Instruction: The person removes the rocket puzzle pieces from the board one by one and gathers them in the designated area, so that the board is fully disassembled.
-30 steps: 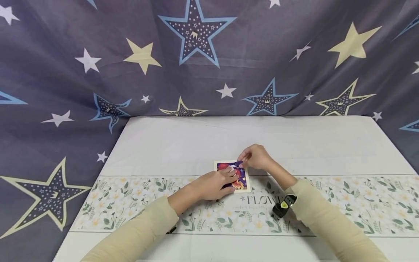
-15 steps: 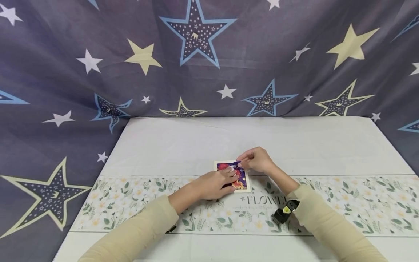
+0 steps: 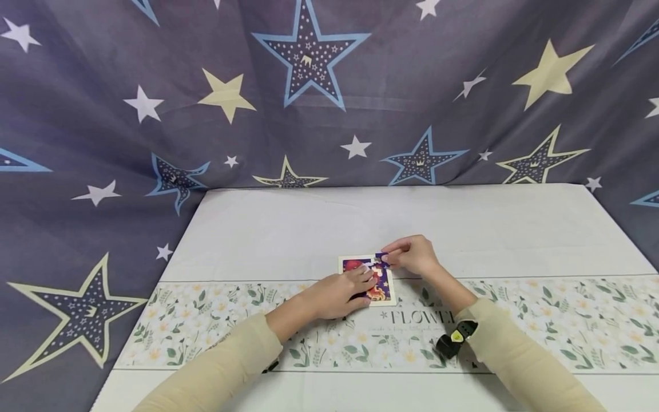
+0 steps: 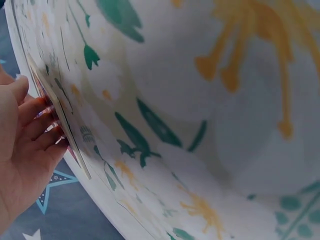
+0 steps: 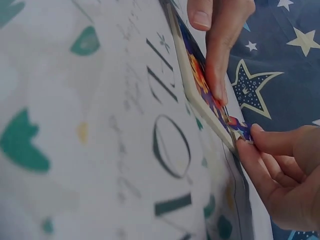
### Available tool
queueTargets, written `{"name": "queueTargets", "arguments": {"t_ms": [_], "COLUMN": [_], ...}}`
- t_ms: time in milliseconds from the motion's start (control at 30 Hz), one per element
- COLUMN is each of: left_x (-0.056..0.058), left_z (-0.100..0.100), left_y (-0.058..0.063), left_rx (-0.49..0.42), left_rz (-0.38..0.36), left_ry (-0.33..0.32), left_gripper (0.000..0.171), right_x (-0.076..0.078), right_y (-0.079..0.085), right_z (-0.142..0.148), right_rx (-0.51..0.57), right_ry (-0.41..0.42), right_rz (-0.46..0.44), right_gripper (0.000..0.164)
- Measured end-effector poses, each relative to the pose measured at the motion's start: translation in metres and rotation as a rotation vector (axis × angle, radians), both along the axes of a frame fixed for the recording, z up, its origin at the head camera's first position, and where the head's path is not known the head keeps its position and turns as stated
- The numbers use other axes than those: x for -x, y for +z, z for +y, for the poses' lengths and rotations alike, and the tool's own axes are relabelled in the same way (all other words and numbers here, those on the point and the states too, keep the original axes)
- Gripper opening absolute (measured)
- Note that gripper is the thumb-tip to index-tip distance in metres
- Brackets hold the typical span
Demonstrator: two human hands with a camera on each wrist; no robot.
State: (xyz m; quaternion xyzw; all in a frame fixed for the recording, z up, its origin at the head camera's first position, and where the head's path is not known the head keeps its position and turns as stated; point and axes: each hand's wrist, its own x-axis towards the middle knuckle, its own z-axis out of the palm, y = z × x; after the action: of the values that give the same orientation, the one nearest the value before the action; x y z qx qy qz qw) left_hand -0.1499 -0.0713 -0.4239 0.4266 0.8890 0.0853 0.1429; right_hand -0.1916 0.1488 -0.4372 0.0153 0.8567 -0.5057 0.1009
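A small jigsaw puzzle (image 3: 393, 293) with a cream border and a purple, red and yellow picture lies flat on the tablecloth. My left hand (image 3: 337, 294) rests on it from the left, its extended fingers (image 5: 216, 75) covering much of the picture. At the far right corner my right hand (image 3: 416, 256) pinches a purple puzzle piece (image 5: 240, 129) between thumb and forefinger. That piece is tilted up at the puzzle's edge in the right wrist view, and pale backing shows beside it in the head view. In the left wrist view, the left fingers (image 4: 37, 112) press the puzzle's face.
A white tablecloth (image 3: 288, 229) with a flowered band (image 3: 206, 326) and printed lettering covers the table. Behind it hangs a dark curtain (image 3: 319, 126) with stars. A black wrist device (image 3: 455, 339) sits below the right sleeve.
My right hand has shifted to the right, drawing the pinched puzzle piece outward from the far right corner. The left hand stays on the puzzle. The head view has tilted slightly.
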Motion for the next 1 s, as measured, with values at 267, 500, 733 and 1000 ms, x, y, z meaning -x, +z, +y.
{"name": "queueTargets", "arguments": {"t_ms": [267, 500, 733, 1000], "left_x": [-0.001, -0.001, -0.003, -0.003], "left_z": [-0.003, -0.006, -0.005, -0.004], "left_y": [-0.004, -0.006, -0.011, -0.012], "left_rx": [-0.010, 0.018, 0.085, 0.083], "left_rz": [0.035, 0.095, 0.220, 0.224], "left_ry": [-0.011, -0.028, -0.082, -0.086], "left_gripper": [0.053, 0.054, 0.053, 0.053], "right_x": [-0.003, -0.007, -0.010, -0.017], "right_y": [0.002, 0.004, 0.004, 0.004], "right_z": [0.019, 0.040, 0.061, 0.088], "right_rx": [0.037, -0.004, -0.004, -0.092], "right_ry": [-0.001, -0.026, -0.031, -0.049], "right_rz": [-0.010, -0.001, 0.017, 0.042], "right_gripper": [0.021, 0.023, 0.030, 0.031]}}
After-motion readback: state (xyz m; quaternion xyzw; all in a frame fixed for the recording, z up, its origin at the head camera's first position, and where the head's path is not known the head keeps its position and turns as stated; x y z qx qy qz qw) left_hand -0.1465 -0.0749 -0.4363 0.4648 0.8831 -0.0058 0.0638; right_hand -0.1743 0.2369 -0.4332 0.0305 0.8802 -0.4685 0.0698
